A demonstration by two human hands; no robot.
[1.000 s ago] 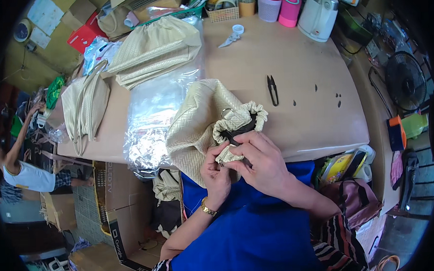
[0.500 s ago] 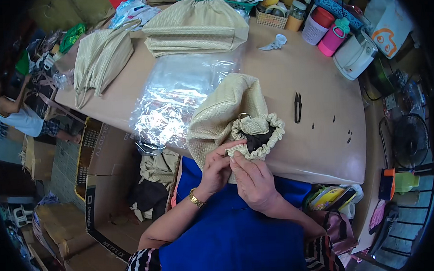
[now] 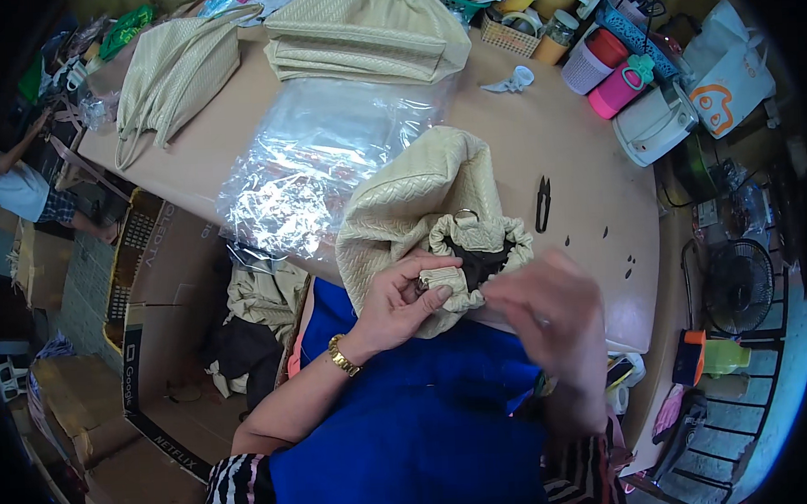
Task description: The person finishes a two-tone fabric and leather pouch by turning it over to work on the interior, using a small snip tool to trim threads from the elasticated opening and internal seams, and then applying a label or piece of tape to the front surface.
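Note:
A cream woven-texture bag [image 3: 402, 207] lies at the table's near edge, its gathered opening facing me and a dark lining [image 3: 478, 263] showing inside. A metal ring [image 3: 464, 215] sits at the opening's far side. My left hand [image 3: 396, 297] pinches a flat tab on the left of the gathered rim between thumb and fingers; a gold watch is on that wrist. Just right of the opening is my right hand [image 3: 555, 313], raised and smeared by motion, so whether it holds anything cannot be seen. Black thread snips [image 3: 543, 204] lie right of the bag.
Clear plastic bags [image 3: 301, 166] lie behind the cream bag. Two more cream bags, one slouched [image 3: 180, 77] and one upright [image 3: 367, 37], stand farther back. A pink bottle [image 3: 614, 92] and a white kettle [image 3: 655, 128] are at the right. Below left is an open cardboard box [image 3: 173, 334].
My right hand has let go of the gathered rim and moved right, away from it. My left hand keeps its pinch. The whole view has shifted slightly.

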